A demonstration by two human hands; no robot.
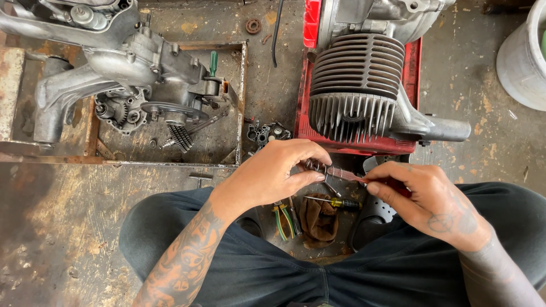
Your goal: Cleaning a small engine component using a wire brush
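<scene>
Hands meet just below the finned cylinder, over the person's lap. The left hand curls in a narrow grip, thumb and fingertips pinching a small dark metal part that looks like a coiled spring or clip; its exact shape is too small to tell. The right hand is closed on a slim tool with a reddish, see-through shaft, thumb and forefinger pressing near its end, and the tool's tip touches the metal part held in the left hand. The part and tool sit between the two hands, just in front of the cylinder's lower fins.

Below the cylinder, between the knees, lie a screwdriver with a yellow and black handle, a brown rag and green-handled pliers. The cylinder rests on a red stand. Left of the cylinder, a grey engine case with exposed gears sits in a rusty metal tray, and a small carburettor body lies between tray and cylinder. Right of the cylinder stands a pale bucket.
</scene>
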